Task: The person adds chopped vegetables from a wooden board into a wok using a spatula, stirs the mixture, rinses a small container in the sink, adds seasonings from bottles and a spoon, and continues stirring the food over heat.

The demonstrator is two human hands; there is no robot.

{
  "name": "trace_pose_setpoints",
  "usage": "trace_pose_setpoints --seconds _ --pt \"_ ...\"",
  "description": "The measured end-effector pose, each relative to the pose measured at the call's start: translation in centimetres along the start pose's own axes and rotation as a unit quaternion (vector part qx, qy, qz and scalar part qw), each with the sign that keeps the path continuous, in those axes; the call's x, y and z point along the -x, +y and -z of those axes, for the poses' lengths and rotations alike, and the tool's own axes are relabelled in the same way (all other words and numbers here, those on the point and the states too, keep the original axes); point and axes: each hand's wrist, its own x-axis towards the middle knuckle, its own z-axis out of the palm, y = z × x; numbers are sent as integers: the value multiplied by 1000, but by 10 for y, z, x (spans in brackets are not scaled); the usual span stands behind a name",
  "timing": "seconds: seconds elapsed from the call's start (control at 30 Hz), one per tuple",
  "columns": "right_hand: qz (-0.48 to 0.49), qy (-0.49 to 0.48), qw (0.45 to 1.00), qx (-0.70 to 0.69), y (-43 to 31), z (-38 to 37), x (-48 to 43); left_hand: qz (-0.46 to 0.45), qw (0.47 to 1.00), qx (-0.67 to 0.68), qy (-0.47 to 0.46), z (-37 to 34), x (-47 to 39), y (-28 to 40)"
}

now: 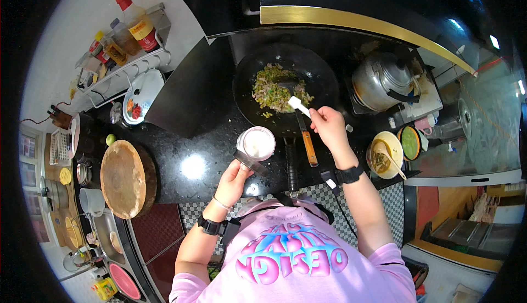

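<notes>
My left hand (234, 179) pinches a dark round lid (252, 163) at the front rim of a clear jar (256, 143) of white contents. Whether the lid is joined to the jar is unclear. Between the fingers of my right hand (329, 126) is a small white measuring spoon (299, 106), its bowl over the near right part of a black wok (263, 121). Chopped green vegetables with pale pieces (273, 86) lie in the wok. A spatula with a wooden handle (308, 146) rests in it, its blade among the food. The wok's black wrapped handle (291, 167) points towards me.
Right of the wok stands a metal kettle (376, 82); nearer are a bowl with brown liquid and a ladle (385, 137) and a green-filled bowl (410, 143). Leftward are a dark splash screen (189, 93), a round wooden chopping board (122, 179) and a bottle rack (123, 72) on the wall.
</notes>
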Motion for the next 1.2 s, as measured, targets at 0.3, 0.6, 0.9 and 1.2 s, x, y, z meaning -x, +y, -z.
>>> trace_pose_setpoints --seconds 0.3,0.6,0.9,1.2 --pt "68 -180 980 52 -50 6 67 -60 993 -90 -44 -9 -10 -9" --pt "74 -181 980 31 -36 -7 70 -50 991 -99 -77 -12 -11 -4" --pt "7 -218 974 -67 -30 1 67 -75 989 -104 -69 -12 -15 -8" --pt "-68 -210 969 -110 -38 19 55 -29 999 -17 -42 -18 -21 -3"
